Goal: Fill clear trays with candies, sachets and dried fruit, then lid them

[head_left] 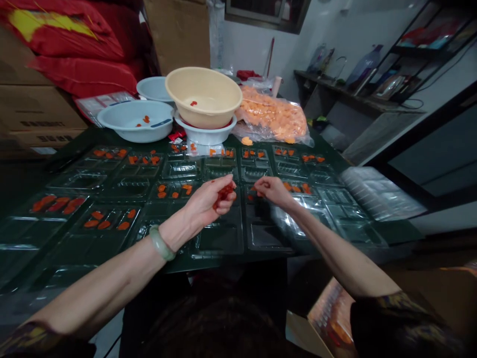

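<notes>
My left hand (210,201) is cupped, palm up, around a small heap of red candies (223,191), above the clear plastic compartment trays (219,238) that cover the dark table. A pale green bangle (162,242) sits on that wrist. My right hand (270,190) is just to the right, fingers pinched together over a tray compartment, with a small red piece (254,189) at the fingertips. Several tray compartments hold orange and red pieces (102,223).
At the table's back stand a beige bowl (203,94) stacked on a white bowl, two pale blue basins (134,122) and a clear bag of orange pieces (274,117). A stack of clear trays (376,191) lies right. Red sacks and cartons are at left, shelves at right.
</notes>
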{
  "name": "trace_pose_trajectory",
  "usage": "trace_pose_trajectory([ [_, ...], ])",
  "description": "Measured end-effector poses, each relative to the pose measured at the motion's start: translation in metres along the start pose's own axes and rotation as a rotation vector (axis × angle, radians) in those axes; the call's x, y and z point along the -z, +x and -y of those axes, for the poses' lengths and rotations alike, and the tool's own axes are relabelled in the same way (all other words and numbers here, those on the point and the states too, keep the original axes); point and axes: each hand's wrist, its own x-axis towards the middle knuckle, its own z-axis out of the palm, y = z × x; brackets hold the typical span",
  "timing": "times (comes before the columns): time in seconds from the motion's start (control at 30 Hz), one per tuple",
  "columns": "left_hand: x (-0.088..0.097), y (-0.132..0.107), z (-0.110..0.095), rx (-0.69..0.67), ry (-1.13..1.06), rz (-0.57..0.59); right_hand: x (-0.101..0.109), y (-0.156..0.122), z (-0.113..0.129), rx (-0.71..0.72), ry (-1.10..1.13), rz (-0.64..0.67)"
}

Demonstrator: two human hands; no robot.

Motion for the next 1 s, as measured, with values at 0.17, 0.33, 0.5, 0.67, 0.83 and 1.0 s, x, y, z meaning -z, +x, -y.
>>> trace_pose_trajectory([
  [0.17,-0.013,0.015,-0.001,0.128,0.118,0.055,0.01,-0.013,0.033,0.229,-0.171,0.012],
  [0.33,-0.041,0.04,-0.001,0.184,0.134,0.27,0.033,-0.035,0.073,0.32,-0.096,0.129],
  [0.5,-0.058,0.057,0.008,0.193,0.089,0.246,0.043,-0.04,0.059,0.279,-0.125,-0.155],
  [0.67,-0.044,0.061,0.007,0.176,0.045,0.07,0.047,-0.031,0.016,0.098,-0.309,-0.181],
  [0.83,-0.027,0.063,0.0,0.14,-0.014,0.034,0.032,-0.023,0.001,0.06,-0.808,-0.046],
  [1.0,-0.023,0.065,0.002,0.126,-0.014,0.036,0.008,-0.012,0.004,0.04,-1.06,0.113],
])
